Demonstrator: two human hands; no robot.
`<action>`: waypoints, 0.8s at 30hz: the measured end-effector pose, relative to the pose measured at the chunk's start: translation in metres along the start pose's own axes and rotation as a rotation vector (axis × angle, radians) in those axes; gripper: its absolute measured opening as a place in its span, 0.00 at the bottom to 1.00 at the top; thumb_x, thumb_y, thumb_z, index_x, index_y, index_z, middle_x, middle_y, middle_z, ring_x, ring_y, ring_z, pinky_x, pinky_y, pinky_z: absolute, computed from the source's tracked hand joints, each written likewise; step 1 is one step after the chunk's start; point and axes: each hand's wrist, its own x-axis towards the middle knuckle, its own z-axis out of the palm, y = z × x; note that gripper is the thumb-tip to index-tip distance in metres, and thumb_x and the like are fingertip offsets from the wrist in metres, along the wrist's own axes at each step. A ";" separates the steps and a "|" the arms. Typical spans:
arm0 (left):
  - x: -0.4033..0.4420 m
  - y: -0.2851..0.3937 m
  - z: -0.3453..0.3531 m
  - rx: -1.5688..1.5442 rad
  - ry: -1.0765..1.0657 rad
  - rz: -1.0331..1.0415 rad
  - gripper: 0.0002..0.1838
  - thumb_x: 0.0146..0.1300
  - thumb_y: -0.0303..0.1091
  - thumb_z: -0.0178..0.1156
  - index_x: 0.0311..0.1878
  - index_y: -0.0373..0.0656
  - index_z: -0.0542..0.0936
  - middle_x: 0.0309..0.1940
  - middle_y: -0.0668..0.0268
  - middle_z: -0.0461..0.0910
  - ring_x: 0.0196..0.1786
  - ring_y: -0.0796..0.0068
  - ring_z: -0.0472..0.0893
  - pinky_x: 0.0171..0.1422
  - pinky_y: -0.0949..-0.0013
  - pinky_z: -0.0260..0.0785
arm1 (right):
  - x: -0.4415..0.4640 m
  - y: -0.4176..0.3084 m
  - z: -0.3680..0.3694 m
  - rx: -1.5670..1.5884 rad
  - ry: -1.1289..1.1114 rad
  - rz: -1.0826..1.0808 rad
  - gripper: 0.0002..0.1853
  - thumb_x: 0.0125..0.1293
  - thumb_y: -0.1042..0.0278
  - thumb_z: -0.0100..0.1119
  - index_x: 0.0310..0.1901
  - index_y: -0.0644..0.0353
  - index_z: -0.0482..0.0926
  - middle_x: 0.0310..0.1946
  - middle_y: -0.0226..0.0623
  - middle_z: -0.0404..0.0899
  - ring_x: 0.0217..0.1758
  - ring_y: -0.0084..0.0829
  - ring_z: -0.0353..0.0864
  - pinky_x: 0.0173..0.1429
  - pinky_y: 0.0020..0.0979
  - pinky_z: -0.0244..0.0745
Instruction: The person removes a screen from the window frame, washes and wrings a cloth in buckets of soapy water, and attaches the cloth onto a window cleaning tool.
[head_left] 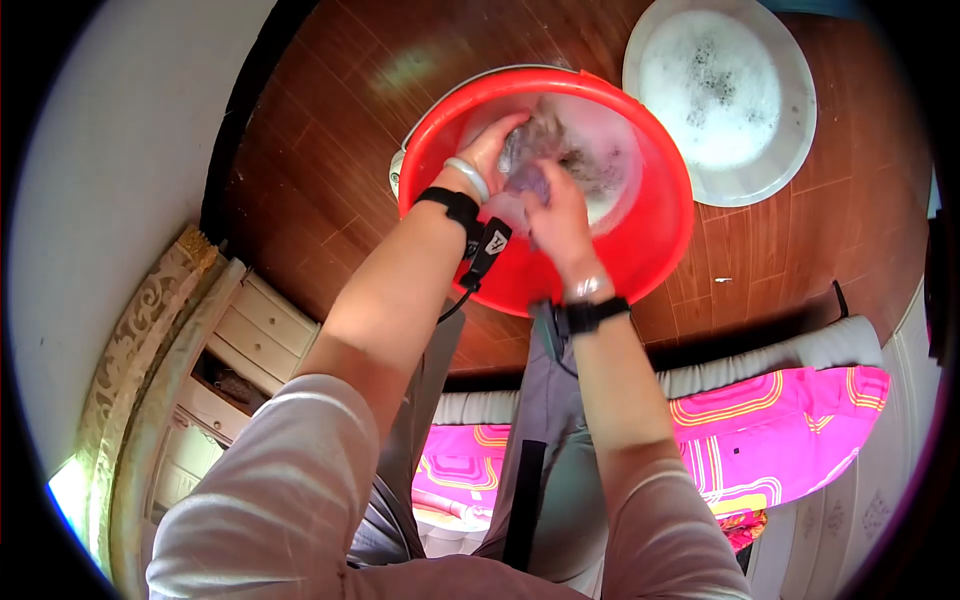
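Note:
A red bucket (655,235) stands on the floor in front of me, with foamy water (612,165) in it. Over the water, my left hand (487,150) grips a wet greyish cloth (538,138), smeared by motion. Close beside it, my right hand (560,212) is closed on a bunched purple-grey part (528,182) of what looks like the same cloth. Its exact kind cannot be made out. Dark specks float in the suds near my fingers. A pale bangle circles my left wrist, and both wrists wear black straps.
A pale basin (805,110) full of white suds stands behind the bucket on the right, almost touching it. Brown wood-look flooring (330,150) surrounds both. A cream drawer cabinet (262,325) stands at left. A bed with a pink patterned cover (780,425) is behind my legs.

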 end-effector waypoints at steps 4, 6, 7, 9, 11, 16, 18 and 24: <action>-0.013 -0.026 0.024 -0.049 -0.148 0.085 0.22 0.68 0.49 0.46 0.50 0.40 0.73 0.36 0.62 0.78 0.38 0.66 0.77 0.48 0.64 0.71 | -0.025 -0.062 -0.019 -0.118 0.002 0.006 0.15 0.51 0.65 0.59 0.40 0.59 0.73 0.38 0.45 0.75 0.38 0.49 0.76 0.39 0.43 0.73; -0.013 -0.035 0.029 0.068 -0.108 0.209 0.22 0.68 0.51 0.46 0.49 0.40 0.74 0.35 0.62 0.77 0.37 0.67 0.77 0.47 0.64 0.71 | -0.020 -0.069 -0.020 -0.172 0.094 -0.024 0.13 0.49 0.60 0.57 0.32 0.61 0.76 0.29 0.47 0.77 0.31 0.51 0.77 0.36 0.44 0.73; -0.013 -0.038 0.030 -0.002 -0.111 0.235 0.22 0.68 0.51 0.47 0.49 0.40 0.74 0.35 0.63 0.77 0.36 0.67 0.77 0.47 0.65 0.71 | -0.015 -0.068 -0.021 -0.215 0.091 -0.003 0.12 0.49 0.60 0.57 0.30 0.61 0.76 0.27 0.48 0.77 0.29 0.51 0.76 0.36 0.44 0.73; -0.019 -0.046 0.033 -0.144 -0.112 0.283 0.22 0.67 0.50 0.48 0.49 0.39 0.74 0.35 0.63 0.77 0.36 0.69 0.77 0.45 0.65 0.72 | 0.000 -0.075 -0.025 -0.338 0.058 0.107 0.14 0.51 0.57 0.53 0.26 0.62 0.78 0.21 0.51 0.77 0.27 0.54 0.77 0.38 0.47 0.73; -0.034 -0.057 0.043 0.042 0.210 0.226 0.22 0.67 0.50 0.48 0.47 0.38 0.75 0.36 0.64 0.78 0.35 0.70 0.77 0.42 0.65 0.72 | 0.034 -0.036 -0.024 -0.202 0.054 0.405 0.16 0.52 0.56 0.52 0.27 0.64 0.77 0.24 0.51 0.78 0.30 0.54 0.77 0.39 0.47 0.72; -0.051 -0.056 0.042 0.319 0.382 0.096 0.23 0.68 0.54 0.44 0.42 0.41 0.75 0.35 0.61 0.79 0.34 0.70 0.78 0.38 0.68 0.72 | 0.023 -0.041 -0.037 -0.072 -0.024 0.435 0.17 0.55 0.55 0.51 0.34 0.62 0.78 0.31 0.50 0.79 0.36 0.52 0.78 0.42 0.46 0.72; -0.031 -0.053 0.017 -0.281 0.069 0.046 0.28 0.67 0.56 0.43 0.43 0.36 0.75 0.37 0.56 0.79 0.38 0.65 0.79 0.46 0.63 0.72 | -0.008 -0.070 -0.033 -0.159 0.032 0.115 0.17 0.55 0.53 0.54 0.35 0.60 0.79 0.31 0.48 0.79 0.35 0.50 0.79 0.40 0.45 0.73; -0.040 -0.071 0.033 -0.057 0.170 0.210 0.19 0.68 0.48 0.45 0.43 0.40 0.75 0.40 0.60 0.79 0.43 0.69 0.78 0.49 0.64 0.71 | 0.020 -0.070 -0.031 -0.414 -0.056 0.437 0.19 0.59 0.51 0.52 0.31 0.60 0.82 0.25 0.50 0.79 0.34 0.49 0.79 0.39 0.41 0.74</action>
